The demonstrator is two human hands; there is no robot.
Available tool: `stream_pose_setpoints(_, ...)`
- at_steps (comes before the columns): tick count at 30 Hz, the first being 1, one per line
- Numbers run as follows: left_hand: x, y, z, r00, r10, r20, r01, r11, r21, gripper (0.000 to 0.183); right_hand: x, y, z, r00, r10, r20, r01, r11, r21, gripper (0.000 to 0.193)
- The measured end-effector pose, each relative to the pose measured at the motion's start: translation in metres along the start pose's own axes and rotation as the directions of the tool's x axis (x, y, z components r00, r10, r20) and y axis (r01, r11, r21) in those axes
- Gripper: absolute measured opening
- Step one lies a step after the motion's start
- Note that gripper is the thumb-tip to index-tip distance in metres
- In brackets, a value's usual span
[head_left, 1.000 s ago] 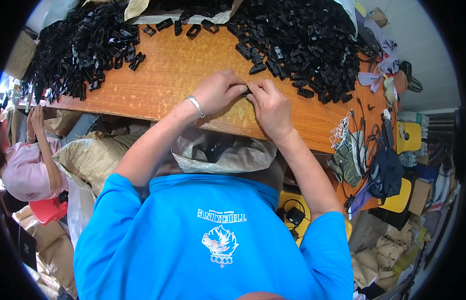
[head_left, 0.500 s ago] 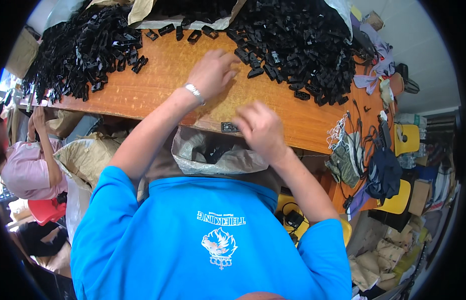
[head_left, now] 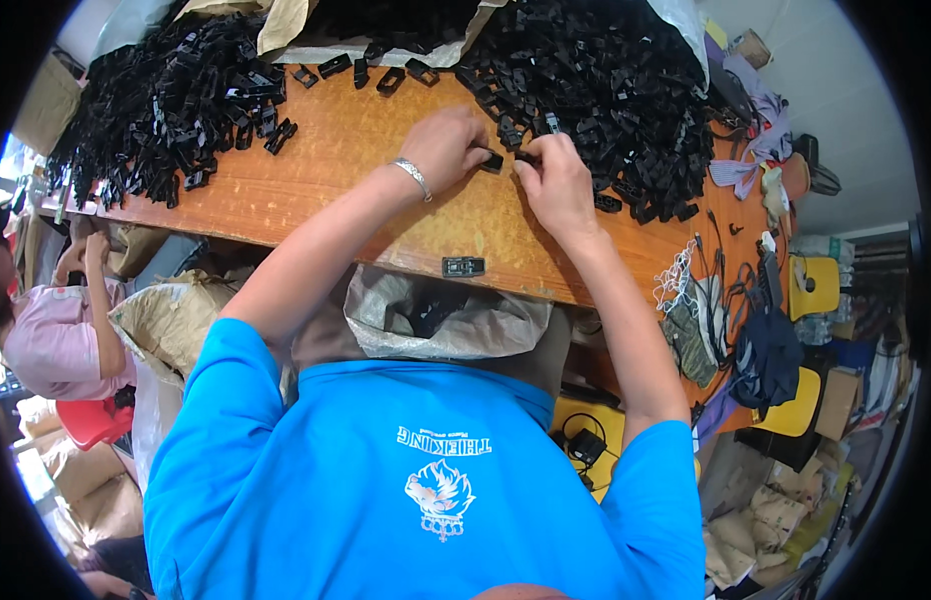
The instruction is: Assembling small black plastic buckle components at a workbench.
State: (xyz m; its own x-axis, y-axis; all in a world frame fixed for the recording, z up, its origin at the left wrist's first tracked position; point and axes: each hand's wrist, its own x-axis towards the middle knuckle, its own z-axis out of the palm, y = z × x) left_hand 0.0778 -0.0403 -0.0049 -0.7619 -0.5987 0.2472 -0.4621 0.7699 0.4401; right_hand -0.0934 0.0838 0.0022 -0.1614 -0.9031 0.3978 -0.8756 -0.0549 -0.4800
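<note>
My left hand, with a silver bracelet at the wrist, pinches a small black plastic piece at the lower edge of the right-hand pile. Close beside it, my right hand has thumb and forefinger closed on another small black plastic piece, mostly hidden by the fingers. The two pieces are a short gap apart. A rectangular black plastic part lies by itself at the table's near edge. Right below that edge, an open whitish woven sack shows dark contents inside.
Heaps of black plastic parts cover the table's far left and far right. Cables and a dark cloth lie at its right end. A person in pink works at the left beside a brown paper sack.
My right hand has moved away from the black part at the near edge, up to the right-hand pile. My left hand has shifted slightly right and down; both now pinch small black pieces.
</note>
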Motion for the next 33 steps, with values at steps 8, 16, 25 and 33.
stream_pose_setpoints(8, -0.018, 0.018, -0.003, 0.999, 0.008, 0.043, -0.005, 0.998, -0.069, 0.021, -0.042, 0.018, 0.014, 0.888, 0.457, 0.050, -0.436, 0.803, 0.406, 0.022)
stream_pose_setpoints(16, -0.046, 0.016, -0.014, 1.000, 0.002, -0.025, -0.004, 0.997, -0.075, 0.034, -0.043, -0.008, -0.024, 0.995, 0.029, 0.100, -0.026, 0.999, -0.031, 0.024)
stream_pose_setpoints(25, -0.047, 0.016, -0.005, 0.999, -0.044, -0.010, 0.042, 0.992, -0.123, 0.026, -0.025, -0.029, -0.009, 0.998, -0.055, 0.024, 0.053, 0.996, 0.071, 0.025)
stream_pose_setpoints(33, -0.043, 0.015, -0.005, 0.998, -0.055, 0.027, 0.059, 0.987, -0.151, 0.025, -0.016, -0.033, 0.001, 0.989, -0.107, 0.097, 0.102, 0.993, 0.057, 0.020)
